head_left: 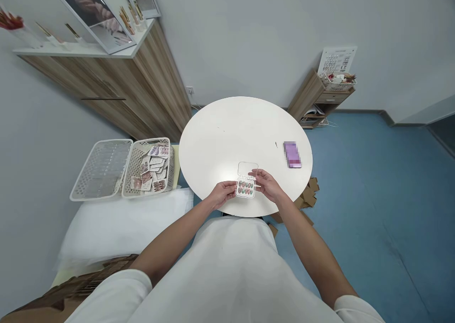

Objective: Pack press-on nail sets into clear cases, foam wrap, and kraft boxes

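A small clear plastic case of press-on nails [245, 189] is held over the near part of the round white table [227, 124]. Two rows of pink and green nails show inside it, and its transparent lid [248, 168] stands raised at the back. My left hand [222, 194] pinches the case by its left edge. At the right side my right hand [268, 185] has its fingers closed on the case near the hinge and lid. Those fingertips partly cover the lid's right corner.
A purple pixelated object [292, 154] and a tiny dark item [276, 144] lie on the table's right. To the left, a white basket [171, 164] holds nail cards beside another basket [88, 164] with clear cases. Cardboard pieces [308, 196] lie on the floor.
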Demonstrator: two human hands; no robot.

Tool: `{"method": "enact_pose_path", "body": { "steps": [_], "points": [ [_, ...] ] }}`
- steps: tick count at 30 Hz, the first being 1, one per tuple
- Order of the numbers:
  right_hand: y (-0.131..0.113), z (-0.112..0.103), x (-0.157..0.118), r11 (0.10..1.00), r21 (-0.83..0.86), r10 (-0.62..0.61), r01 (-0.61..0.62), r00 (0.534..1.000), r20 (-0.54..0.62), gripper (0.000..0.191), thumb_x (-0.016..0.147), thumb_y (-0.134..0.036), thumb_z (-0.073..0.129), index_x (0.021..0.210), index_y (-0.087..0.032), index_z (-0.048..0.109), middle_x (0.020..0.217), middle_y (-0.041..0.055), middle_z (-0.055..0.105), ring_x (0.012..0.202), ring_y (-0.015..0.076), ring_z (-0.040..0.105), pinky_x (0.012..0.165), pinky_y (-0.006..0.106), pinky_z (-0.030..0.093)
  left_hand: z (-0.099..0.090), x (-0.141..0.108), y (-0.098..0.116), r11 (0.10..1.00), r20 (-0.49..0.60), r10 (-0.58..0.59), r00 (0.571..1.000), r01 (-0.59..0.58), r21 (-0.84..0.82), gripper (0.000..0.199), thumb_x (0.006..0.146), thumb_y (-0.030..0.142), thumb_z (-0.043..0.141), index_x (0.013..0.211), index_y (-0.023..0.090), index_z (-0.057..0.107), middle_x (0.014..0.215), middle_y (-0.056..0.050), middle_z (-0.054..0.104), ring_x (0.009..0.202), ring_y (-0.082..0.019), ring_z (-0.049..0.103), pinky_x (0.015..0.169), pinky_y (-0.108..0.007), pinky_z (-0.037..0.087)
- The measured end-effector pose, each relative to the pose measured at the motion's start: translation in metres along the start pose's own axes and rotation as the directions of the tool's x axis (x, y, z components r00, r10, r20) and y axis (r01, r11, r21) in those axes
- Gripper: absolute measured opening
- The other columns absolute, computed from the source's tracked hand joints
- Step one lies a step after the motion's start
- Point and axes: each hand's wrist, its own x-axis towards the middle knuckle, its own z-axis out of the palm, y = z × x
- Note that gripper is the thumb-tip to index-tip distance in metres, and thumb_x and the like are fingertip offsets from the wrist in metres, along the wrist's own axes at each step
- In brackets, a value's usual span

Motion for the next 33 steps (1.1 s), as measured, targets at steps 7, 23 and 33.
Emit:
{"method": "enact_pose_path", "body": {
  "steps": [7,23,33],
  "points": [
    [0.011,0.007,-0.010,1.000,0.024,-0.014,0.014,1.000,-0.008,0.024,0.073,-0.036,0.060,0.092,-0.022,0.062,0.111,0.0062,0.059,0.098,0.0177,0.057,0.082,0.037,0.049,-0.004,0.001,-0.003,0.998,0.014,0.009,1.000,-0.008,-0.063,0.028,0.065,0.022,0.072,0.091,0.015,0.065,0.085,-0.006,0.065,0.070,-0.008,0.058,0.070,-0.021,0.049],
    [0.033,0.013,-0.027,1.000,0.006,0.028,-0.027,0.958,-0.284,0.044,0.069,-0.031,0.066,0.109,-0.022,0.050,0.081,0.0013,0.064,0.064,0.0112,0.060,0.068,0.031,0.056,0.007,0.002,0.000,0.999,0.043,0.025,0.999,-0.024,-0.030,0.030,0.070,0.034,0.065,0.093,0.014,0.064,0.089,-0.008,0.064,0.076,-0.011,0.058,0.072,-0.026,0.046],
    [0.021,-0.010,-0.018,0.998,-0.058,0.020,-0.034,0.972,-0.233,0.046,0.065,-0.034,0.067,0.106,-0.023,0.050,0.086,0.0013,0.064,0.074,0.0130,0.062,0.067,0.028,0.054,0.027,0.010,-0.003,0.885,0.045,0.120,0.992,-0.127,0.448,0.036,0.069,0.047,0.061,0.086,0.016,0.065,0.082,-0.005,0.065,0.072,-0.014,0.058,0.069,-0.026,0.043]
  ]
}}
